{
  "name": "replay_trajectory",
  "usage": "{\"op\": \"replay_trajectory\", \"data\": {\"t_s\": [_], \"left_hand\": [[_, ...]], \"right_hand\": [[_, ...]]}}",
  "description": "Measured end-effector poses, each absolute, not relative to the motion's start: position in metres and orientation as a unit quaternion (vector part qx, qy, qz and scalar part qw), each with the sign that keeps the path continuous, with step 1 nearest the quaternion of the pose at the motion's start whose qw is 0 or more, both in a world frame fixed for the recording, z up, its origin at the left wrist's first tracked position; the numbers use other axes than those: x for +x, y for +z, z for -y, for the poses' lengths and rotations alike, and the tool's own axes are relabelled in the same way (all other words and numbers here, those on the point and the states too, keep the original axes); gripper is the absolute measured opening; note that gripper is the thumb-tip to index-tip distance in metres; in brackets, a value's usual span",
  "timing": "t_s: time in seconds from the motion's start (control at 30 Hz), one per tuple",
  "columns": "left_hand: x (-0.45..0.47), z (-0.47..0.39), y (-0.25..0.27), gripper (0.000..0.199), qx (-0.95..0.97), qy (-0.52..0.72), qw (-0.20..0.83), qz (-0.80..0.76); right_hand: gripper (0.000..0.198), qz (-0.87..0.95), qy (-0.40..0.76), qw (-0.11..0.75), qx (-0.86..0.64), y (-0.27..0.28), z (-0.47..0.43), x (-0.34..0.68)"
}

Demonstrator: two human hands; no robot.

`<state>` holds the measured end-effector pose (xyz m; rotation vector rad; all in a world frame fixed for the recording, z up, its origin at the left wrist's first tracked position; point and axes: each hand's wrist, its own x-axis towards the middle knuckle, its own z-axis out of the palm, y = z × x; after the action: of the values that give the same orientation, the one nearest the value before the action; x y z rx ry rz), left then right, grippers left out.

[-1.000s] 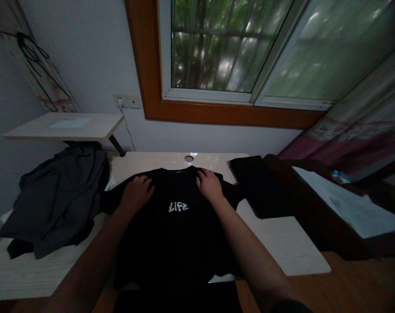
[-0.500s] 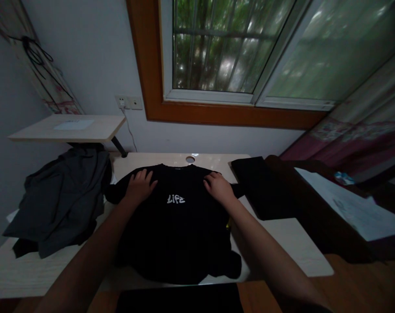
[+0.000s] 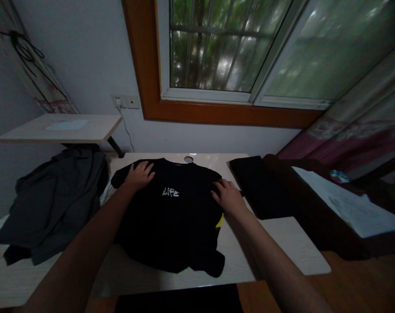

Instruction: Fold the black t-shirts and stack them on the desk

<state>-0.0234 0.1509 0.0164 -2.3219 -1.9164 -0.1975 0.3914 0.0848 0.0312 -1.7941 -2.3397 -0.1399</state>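
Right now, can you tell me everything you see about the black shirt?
The black shirt looks like soft cloth, spread on the pale table, neckline at the far end. White lettering marks its chest; a yellow patch shows at its right edge. Its near edge is uneven. The left hand rests on one shoulder; the right hand touches the other side.

Your left hand (image 3: 139, 175) and right hand (image 3: 229, 198) are bare; your forearms (image 3: 272, 252) are bare too, widening towards the elbows; a black patch (image 3: 180, 300) below may be your clothing, too dark to tell.
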Motion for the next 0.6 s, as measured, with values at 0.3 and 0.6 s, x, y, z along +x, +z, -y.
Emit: {"op": "replay_trajectory", "data": {"t_s": [0.3, 0.6], "left_hand": [[-0.006, -0.136, 0.03, 0.042, -0.77, -0.082, 0.13, 0.62], [0.019, -0.047, 0.04, 0.032, -0.8, -0.058, 0.073, 0.593]], "right_hand": [[0.044, 0.78, -0.083, 0.132, -0.606, 0.014, -0.105, 0.393], [0.047, 0.792, -0.053, 0.127, -0.594, 0.007, -0.141, 0.409]]}}
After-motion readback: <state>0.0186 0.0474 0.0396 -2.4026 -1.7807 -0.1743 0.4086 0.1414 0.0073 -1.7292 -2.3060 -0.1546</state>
